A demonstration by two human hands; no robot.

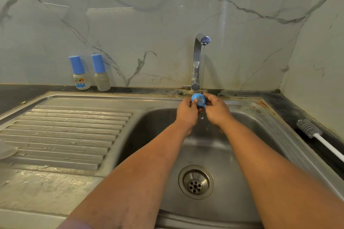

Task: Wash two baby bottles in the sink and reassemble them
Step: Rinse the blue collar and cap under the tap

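Both forearms are bare from elbow to wrist, the left hand (187, 110) and right hand (216, 108) wear no gloves, and a mauve sleeve edge (76, 224) shows at the bottom

The brush handle (329, 147) runs off the right edge.

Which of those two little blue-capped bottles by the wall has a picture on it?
The left bottle, farther from the tap, shows a colourful cartoon label. The right bottle beside it looks plain.
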